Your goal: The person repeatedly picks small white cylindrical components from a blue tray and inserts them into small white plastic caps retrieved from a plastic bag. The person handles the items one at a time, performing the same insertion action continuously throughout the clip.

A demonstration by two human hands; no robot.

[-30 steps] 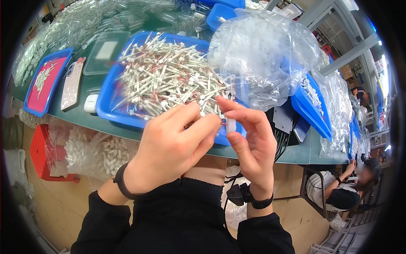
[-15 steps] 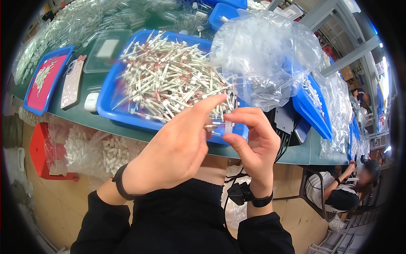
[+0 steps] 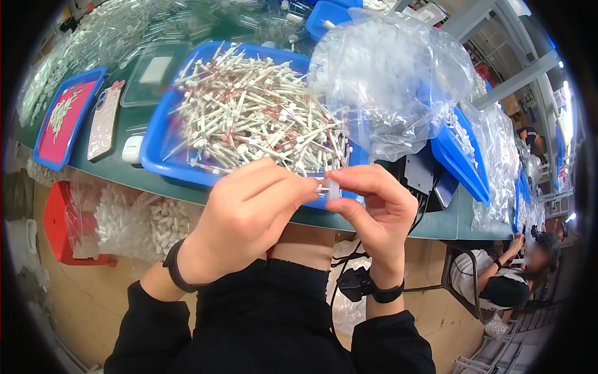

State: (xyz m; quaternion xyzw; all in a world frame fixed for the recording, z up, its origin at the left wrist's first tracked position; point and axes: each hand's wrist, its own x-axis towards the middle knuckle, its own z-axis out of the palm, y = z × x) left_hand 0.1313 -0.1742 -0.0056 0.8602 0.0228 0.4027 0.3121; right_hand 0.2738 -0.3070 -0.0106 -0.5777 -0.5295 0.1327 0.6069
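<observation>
In front of the big blue tray (image 3: 180, 173), my two hands meet over its near edge. My right hand (image 3: 381, 215) pinches a small whitish translucent cap (image 3: 333, 189) between thumb and fingertips. Closed fingers of my left hand (image 3: 246, 215) grip a thin pale stick-like part (image 3: 322, 189), mostly hidden by them. Its exposed end points at the cap and touches or nearly touches it; I cannot tell whether it is inside. The tray holds a heap of similar white sticks (image 3: 255, 112) with bits of red among them.
A clear plastic bag (image 3: 386, 75) of whitish pieces lies right of the tray. To the left are a phone (image 3: 104, 121), a white case (image 3: 132, 149) and a smaller blue-rimmed tray (image 3: 45, 156). A red stool (image 3: 59, 230) stands below; a person (image 3: 498, 280) sits at right.
My left hand has lowered slightly, and its raised index finger has closed down around the stick. The cap in my right hand has shifted slightly left.
</observation>
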